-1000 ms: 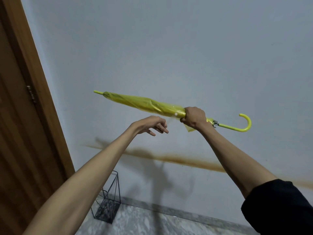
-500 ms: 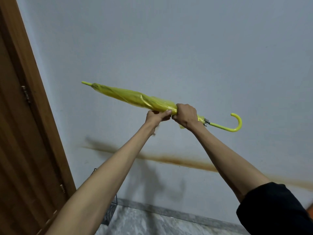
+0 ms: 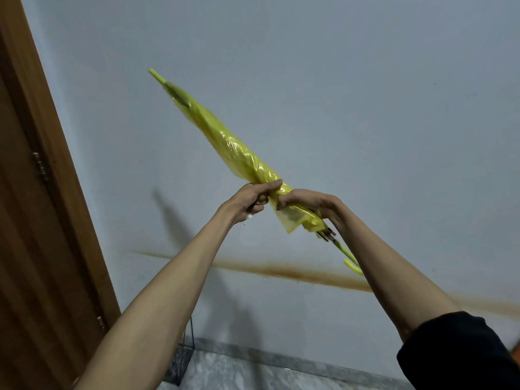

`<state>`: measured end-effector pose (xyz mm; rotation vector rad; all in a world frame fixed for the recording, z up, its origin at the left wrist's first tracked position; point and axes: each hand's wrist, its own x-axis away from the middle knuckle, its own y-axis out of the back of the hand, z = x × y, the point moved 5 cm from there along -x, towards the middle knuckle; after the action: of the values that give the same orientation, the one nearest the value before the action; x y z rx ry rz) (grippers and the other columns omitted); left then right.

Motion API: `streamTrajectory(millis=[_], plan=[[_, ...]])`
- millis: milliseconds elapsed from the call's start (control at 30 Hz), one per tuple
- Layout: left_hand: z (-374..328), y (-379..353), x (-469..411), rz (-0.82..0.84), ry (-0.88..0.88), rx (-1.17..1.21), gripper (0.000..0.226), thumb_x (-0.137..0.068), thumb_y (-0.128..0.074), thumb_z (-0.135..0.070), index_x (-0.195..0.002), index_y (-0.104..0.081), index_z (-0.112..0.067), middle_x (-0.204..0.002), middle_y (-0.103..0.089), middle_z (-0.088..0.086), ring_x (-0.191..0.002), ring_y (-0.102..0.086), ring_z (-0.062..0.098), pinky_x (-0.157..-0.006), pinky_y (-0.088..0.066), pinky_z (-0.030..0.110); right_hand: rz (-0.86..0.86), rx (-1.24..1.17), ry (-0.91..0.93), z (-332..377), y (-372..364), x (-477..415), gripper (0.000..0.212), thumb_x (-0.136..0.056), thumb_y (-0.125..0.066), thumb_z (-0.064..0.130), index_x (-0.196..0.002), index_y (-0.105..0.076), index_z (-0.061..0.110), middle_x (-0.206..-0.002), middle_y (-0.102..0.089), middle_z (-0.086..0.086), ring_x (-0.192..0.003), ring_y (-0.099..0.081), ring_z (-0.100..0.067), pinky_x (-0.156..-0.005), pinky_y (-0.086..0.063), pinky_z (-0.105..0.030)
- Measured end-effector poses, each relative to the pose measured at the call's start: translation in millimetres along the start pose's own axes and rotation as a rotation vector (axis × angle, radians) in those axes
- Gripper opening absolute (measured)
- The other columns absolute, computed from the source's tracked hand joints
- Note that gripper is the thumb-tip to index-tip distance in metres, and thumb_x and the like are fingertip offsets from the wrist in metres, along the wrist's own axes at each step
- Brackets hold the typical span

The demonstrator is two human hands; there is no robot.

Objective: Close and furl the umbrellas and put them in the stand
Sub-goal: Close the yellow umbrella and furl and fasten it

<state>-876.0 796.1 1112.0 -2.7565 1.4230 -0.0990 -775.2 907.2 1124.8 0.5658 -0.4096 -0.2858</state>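
The person held the closed yellow umbrella (image 3: 225, 142) up in front of the pale wall (image 3: 365, 94), its tip pointing up and left and its hooked handle down by the right arm. The left hand (image 3: 250, 199) and right hand (image 3: 309, 204) were both wrapped tight around it, side by side. The wire stand (image 3: 184, 358) sat on the floor near the wooden door (image 3: 33, 235).

The wall (image 3: 337, 80) is close behind the umbrella (image 3: 225, 142). The door (image 3: 33, 220) stands left. The left arm (image 3: 157, 305) hides most of the stand (image 3: 185, 358).
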Motion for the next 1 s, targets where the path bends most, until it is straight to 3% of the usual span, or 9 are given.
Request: streamTrajectory(millis=[167, 267, 400, 567, 667, 733, 833, 967, 1000], plan=[[2, -1, -8, -0.079, -0.017, 0.061, 0.041, -0.075, -0.079, -0.040, -0.059, -0.043, -0.026, -0.048, -0.022, -0.009, -0.041, -0.013, 0.009, -0.036, -0.012, 0.020, 0.056, 0.012, 0.017, -2, -2, 1, 0.035, -0.078, -0.073, 0.041, -0.093, -0.064, 0.012, -0.072, -0.064, -0.003, -0.064, -0.061, -0.019, -0.058, -0.049, -0.031], [8, 2, -14, -0.193, -0.017, 0.100, 0.043, -0.075, -0.079, -0.039, -0.058, -0.043, -0.025, -0.046, -0.023, -0.008, -0.039, -0.016, 0.009, -0.034, -0.017, 0.019, -0.234, 0.174, 0.159, 5, 3, -11, 0.050, -0.071, -0.078, 0.042, -0.111, -0.061, 0.017, -0.097, -0.068, 0.000, -0.090, -0.066, -0.021, -0.077, -0.052, -0.034], [10, 1, -20, -0.275, 0.033, 0.173, 0.045, -0.081, -0.075, -0.036, -0.056, -0.039, -0.023, -0.045, -0.023, -0.009, -0.035, -0.017, 0.007, -0.032, -0.017, 0.019, -0.704, 0.711, 0.283, 9, -11, -15, 0.059, -0.078, -0.068, 0.034, -0.129, -0.044, 0.016, -0.111, -0.061, -0.003, -0.099, -0.061, -0.027, -0.079, -0.044, -0.037], [10, -1, -25, -0.262, 0.071, 0.171, 0.047, -0.081, -0.075, -0.038, -0.056, -0.038, -0.024, -0.046, -0.023, -0.009, -0.034, -0.017, 0.007, -0.031, -0.015, 0.019, -0.943, 0.904, 0.272, 6, -21, -17, 0.068, -0.085, -0.052, 0.003, -0.148, -0.026, 0.007, -0.101, -0.059, -0.009, -0.066, -0.054, -0.029, -0.052, -0.030, -0.032], [4, 5, -22, -0.160, 0.009, 0.033, 0.043, -0.080, -0.075, -0.041, -0.059, -0.042, -0.024, -0.050, -0.025, -0.007, -0.038, -0.018, 0.007, -0.033, -0.017, 0.019, -0.882, 0.807, 0.309, 8, -13, -19, 0.032, -0.081, -0.052, 0.012, -0.113, -0.051, 0.010, -0.086, -0.064, -0.009, -0.073, -0.057, -0.034, -0.056, -0.032, -0.032], [-3, 10, -17, -0.050, -0.051, -0.067, 0.035, -0.083, -0.072, -0.040, -0.063, -0.048, -0.024, -0.052, -0.024, -0.007, -0.042, -0.018, 0.007, -0.035, -0.016, 0.018, -0.817, 0.626, 0.348, 7, -7, -19, 0.010, -0.074, -0.054, 0.018, -0.083, -0.052, 0.012, -0.071, -0.059, -0.005, -0.069, -0.055, -0.031, -0.056, -0.036, -0.031], [-10, 17, -12, 0.054, -0.051, -0.136, 0.032, -0.086, -0.069, -0.041, -0.063, -0.053, -0.025, -0.052, -0.021, -0.008, -0.046, -0.014, 0.008, -0.039, -0.014, 0.019, -0.647, 0.324, 0.322, 8, -1, -21, 0.014, -0.067, -0.058, 0.023, -0.063, -0.046, 0.016, -0.054, -0.048, 0.001, -0.051, -0.046, -0.022, -0.049, -0.037, -0.027], [-19, 22, -7, 0.125, -0.056, -0.219, 0.036, -0.082, -0.069, -0.051, -0.093, -0.054, -0.020, -0.054, -0.018, -0.008, -0.048, -0.013, 0.010, -0.038, -0.015, 0.019, -0.309, -0.025, 0.289, 15, -7, -23, 0.022, -0.073, -0.062, 0.024, -0.065, -0.044, 0.016, -0.055, -0.042, -0.001, -0.048, -0.038, -0.018, -0.049, -0.033, -0.027], [-22, 24, -6, 0.129, -0.057, -0.273, 0.038, -0.080, -0.070, -0.055, -0.089, -0.054, -0.021, -0.055, -0.017, -0.007, -0.049, -0.013, 0.011, -0.040, -0.015, 0.022, -0.250, -0.044, 0.267, 15, -8, -23, 0.022, -0.074, -0.061, 0.025, -0.066, -0.043, 0.016, -0.054, -0.040, -0.001, -0.047, -0.037, -0.017, -0.050, -0.033, -0.028]])
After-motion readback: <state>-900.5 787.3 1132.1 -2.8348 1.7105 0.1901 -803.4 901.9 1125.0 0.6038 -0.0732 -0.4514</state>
